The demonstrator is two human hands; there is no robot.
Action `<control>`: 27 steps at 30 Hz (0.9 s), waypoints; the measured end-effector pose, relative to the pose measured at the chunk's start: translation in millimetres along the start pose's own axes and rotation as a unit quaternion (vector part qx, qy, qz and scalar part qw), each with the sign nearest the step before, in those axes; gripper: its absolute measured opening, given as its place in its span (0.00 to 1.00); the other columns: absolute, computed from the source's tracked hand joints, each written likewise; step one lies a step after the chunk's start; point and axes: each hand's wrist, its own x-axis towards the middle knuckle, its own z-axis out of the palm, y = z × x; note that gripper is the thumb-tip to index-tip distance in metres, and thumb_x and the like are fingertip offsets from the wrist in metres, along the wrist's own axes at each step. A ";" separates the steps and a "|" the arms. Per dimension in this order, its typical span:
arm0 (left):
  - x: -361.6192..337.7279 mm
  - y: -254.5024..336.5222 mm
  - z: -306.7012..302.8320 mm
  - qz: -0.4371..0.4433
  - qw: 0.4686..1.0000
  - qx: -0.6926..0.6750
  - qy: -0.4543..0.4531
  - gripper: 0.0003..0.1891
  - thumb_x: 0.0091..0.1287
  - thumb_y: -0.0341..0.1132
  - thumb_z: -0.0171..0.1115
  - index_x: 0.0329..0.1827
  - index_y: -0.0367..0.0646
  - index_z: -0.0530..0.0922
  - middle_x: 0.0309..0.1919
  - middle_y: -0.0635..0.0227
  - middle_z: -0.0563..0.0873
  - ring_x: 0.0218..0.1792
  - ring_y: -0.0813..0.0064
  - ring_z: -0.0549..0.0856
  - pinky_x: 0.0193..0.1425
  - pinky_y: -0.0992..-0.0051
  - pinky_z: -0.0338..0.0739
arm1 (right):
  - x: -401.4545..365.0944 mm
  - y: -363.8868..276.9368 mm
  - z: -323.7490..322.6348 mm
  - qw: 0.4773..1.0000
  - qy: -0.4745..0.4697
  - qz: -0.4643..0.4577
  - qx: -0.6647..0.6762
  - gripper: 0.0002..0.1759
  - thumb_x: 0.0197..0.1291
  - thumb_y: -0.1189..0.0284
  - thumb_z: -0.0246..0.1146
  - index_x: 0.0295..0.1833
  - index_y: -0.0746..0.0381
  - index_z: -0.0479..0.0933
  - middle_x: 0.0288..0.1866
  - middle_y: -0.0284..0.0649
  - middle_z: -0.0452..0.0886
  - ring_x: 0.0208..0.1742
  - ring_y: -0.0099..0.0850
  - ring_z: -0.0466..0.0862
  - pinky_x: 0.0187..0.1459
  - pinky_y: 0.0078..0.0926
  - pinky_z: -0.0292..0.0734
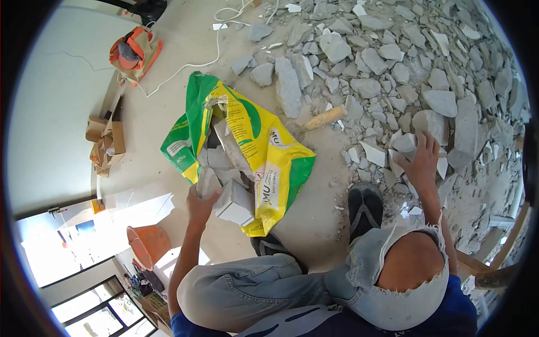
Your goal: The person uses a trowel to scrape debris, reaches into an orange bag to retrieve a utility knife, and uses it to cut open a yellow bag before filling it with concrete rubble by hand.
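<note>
A yellow and green sack (pixel 264 146) lies open on the concrete floor, stuffed with grey rubble pieces. My left hand (pixel 201 203) grips a grey chunk (pixel 209 182) at the sack's mouth, next to a larger white-faced block (pixel 234 205). My right hand (pixel 421 160) reaches out to the rubble heap and closes on a flat grey slab piece (pixel 405 144). I am crouching; my knees in torn jeans and my dark sandals (pixel 365 208) show at the bottom.
A wide heap of broken grey slabs (pixel 393 62) covers the floor to the right. A wooden handle (pixel 324 118) lies at the heap's edge. An orange bucket (pixel 147 244) stands at the left, cardboard scraps (pixel 105 143) and an orange bag (pixel 133 50) farther off, with a white cable (pixel 185 64).
</note>
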 end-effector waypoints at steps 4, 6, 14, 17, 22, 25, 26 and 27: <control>-1.8 11.9 -13.0 -0.041 0.996 -0.077 0.023 0.28 0.60 0.40 0.77 0.57 0.29 0.81 0.52 0.51 0.87 0.52 0.64 0.87 0.56 0.66 0.81 | 10.9 -1.6 2.4 0.998 0.041 -0.049 0.017 0.37 0.42 0.67 0.83 0.56 0.65 0.72 0.67 0.58 0.70 0.67 0.59 0.69 0.65 0.54 0.68; -4.0 3.8 -23.0 -0.016 0.995 -0.097 0.032 0.25 0.60 0.39 0.77 0.54 0.29 0.83 0.53 0.50 0.87 0.55 0.64 0.87 0.58 0.66 0.80 | 9.8 -1.0 1.4 0.994 0.045 -0.097 0.016 0.35 0.43 0.67 0.83 0.54 0.65 0.72 0.65 0.57 0.71 0.65 0.59 0.71 0.64 0.54 0.68; -42.1 61.3 -33.8 0.130 0.963 -0.224 0.068 0.21 0.65 0.30 0.73 0.60 0.33 0.81 0.68 0.55 0.78 0.62 0.68 0.82 0.61 0.68 0.81 | 11.1 -7.9 -19.9 0.979 0.049 0.012 0.198 0.34 0.48 0.72 0.81 0.59 0.65 0.73 0.53 0.49 0.83 0.52 0.43 0.85 0.54 0.37 0.79; -27.7 54.7 -10.9 0.156 0.917 -0.349 0.114 0.20 0.64 0.30 0.74 0.59 0.35 0.82 0.64 0.57 0.81 0.59 0.69 0.84 0.55 0.72 0.83 | 30.0 -55.2 -54.3 0.954 0.062 0.000 0.294 0.34 0.48 0.74 0.80 0.60 0.64 0.73 0.52 0.45 0.84 0.51 0.35 0.85 0.54 0.33 0.80; -33.3 51.6 -10.8 0.163 0.948 -0.273 0.017 0.15 0.65 0.31 0.73 0.53 0.36 0.85 0.54 0.59 0.86 0.50 0.73 0.87 0.52 0.75 0.84 | 58.8 -186.0 -120.3 0.905 -0.038 -0.197 0.376 0.35 0.46 0.69 0.83 0.58 0.61 0.72 0.56 0.38 0.80 0.55 0.26 0.81 0.59 0.27 0.76; -30.6 35.1 -17.6 0.143 0.962 -0.230 -0.023 0.13 0.67 0.34 0.72 0.49 0.35 0.86 0.50 0.59 0.89 0.46 0.74 0.88 0.49 0.72 0.83 | 74.1 -268.9 -135.5 0.844 -0.168 -0.303 0.410 0.36 0.47 0.66 0.84 0.57 0.61 0.72 0.55 0.37 0.80 0.54 0.23 0.81 0.58 0.25 0.77; -26.3 26.1 -18.3 0.135 0.965 -0.221 -0.043 0.12 0.68 0.34 0.71 0.49 0.35 0.86 0.50 0.59 0.89 0.46 0.73 0.88 0.48 0.72 0.83 | 78.5 -295.9 -133.9 0.847 -0.191 -0.306 0.390 0.37 0.46 0.62 0.85 0.57 0.62 0.73 0.50 0.38 0.82 0.49 0.26 0.83 0.54 0.27 0.79; -19.2 16.1 -15.1 0.142 0.964 -0.224 -0.004 0.14 0.67 0.35 0.72 0.50 0.35 0.85 0.50 0.58 0.88 0.45 0.70 0.88 0.48 0.70 0.83 | 83.7 -321.3 -127.4 0.849 -0.213 -0.310 0.370 0.39 0.45 0.57 0.86 0.56 0.63 0.73 0.46 0.40 0.85 0.45 0.28 0.85 0.50 0.29 0.81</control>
